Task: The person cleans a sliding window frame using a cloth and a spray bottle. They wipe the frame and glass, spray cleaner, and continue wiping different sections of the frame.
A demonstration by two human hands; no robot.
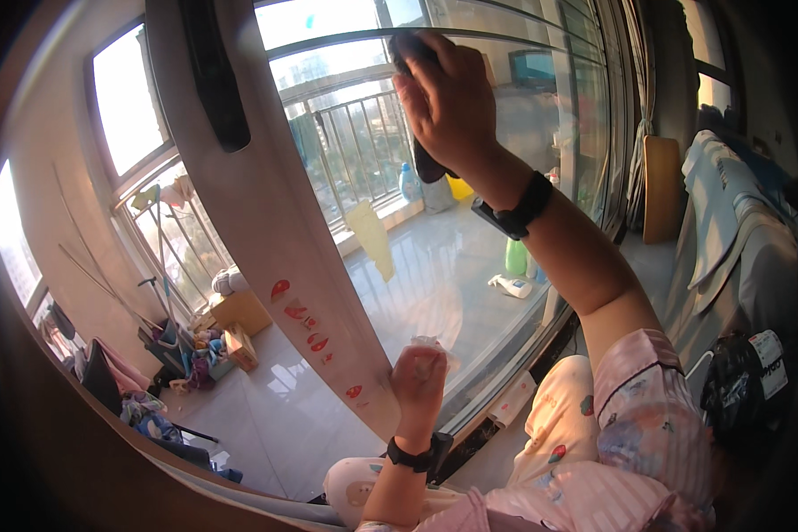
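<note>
My right hand (449, 100) is raised against the upper part of a sliding glass door (439, 266), its fingers bent over a dark item (430, 165) that looks like a cloth. Most of that item is hidden behind the hand. Lower down, my left hand (420, 379) grips a crumpled whitish tissue or film (425, 342) near the glass, beside the door's wide pale frame (292, 233). Red stickers (295, 311) run down this frame, below a long black recessed handle (216, 80). Both wrists wear black bands.
Beyond the glass, a white spray bottle (511, 286) lies on the tiles near a green bottle (516, 257); a blue bottle (409, 183) stands by the railing. Cardboard boxes (241, 312) and cleaning tools are at left. At right are a cloth-draped seat (725, 199) and a black plastic bag (735, 386).
</note>
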